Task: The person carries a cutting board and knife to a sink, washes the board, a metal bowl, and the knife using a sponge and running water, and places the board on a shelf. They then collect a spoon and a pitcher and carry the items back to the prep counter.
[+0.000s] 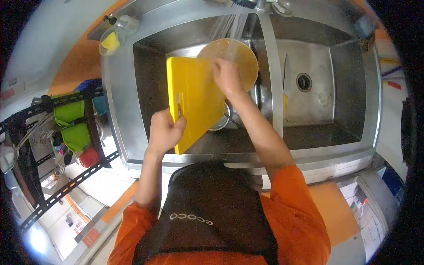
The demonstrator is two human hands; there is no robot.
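Note:
A yellow cutting board (194,101) is tilted up over the left sink basin. My left hand (167,130) grips its near left edge at the handle slot, thumb on the face towards me. My right hand (227,77) is closed with curled fingers against the right part of the board; whatever it may hold is hidden. Behind the board stands a large round vessel (247,59) full of yellowish liquid. Water streams (229,26) into it from a spray head (244,3). Below the board, a metal pan or lid (219,123) is partly visible.
In the right basin (313,106), a knife (285,73) with a yellow handle leans along the divider, left of the drain (304,82). A yellow sponge (110,42) and a clear bottle (128,24) are at the sink's back left corner. A black rack (42,106) stands left.

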